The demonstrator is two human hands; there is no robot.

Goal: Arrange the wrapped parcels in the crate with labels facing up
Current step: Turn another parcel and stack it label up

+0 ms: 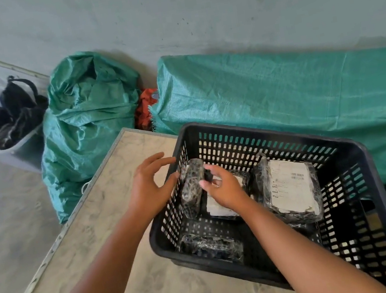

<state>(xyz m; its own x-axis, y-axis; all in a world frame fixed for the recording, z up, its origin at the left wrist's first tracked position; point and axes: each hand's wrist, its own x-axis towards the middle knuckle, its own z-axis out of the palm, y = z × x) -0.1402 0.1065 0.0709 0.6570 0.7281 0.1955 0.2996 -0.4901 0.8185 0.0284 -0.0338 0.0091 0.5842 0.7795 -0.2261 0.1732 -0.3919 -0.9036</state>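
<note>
Bags of green woven plastic [86,128] slump against the wall at the far left, beyond the desk [103,227] that carries the black slatted crate [364,197]. Left hand [148,192] hovers at the crate's left wall with fingers spread, holding nothing. Just inside, one wrapped parcel [192,189] stands on edge against that wall, no label visible. Right hand [224,189] pinches its top with thumb and fingertips, resting over a second parcel [218,207] whose white label faces up. A dark parcel [211,247] lies at the near wall, label unseen. At the right, a larger parcel [291,188] lies flat, label up. Two look done; the upright one and probably the near one need turning. All are wrapped in glossy clear film over dark contents.
</note>
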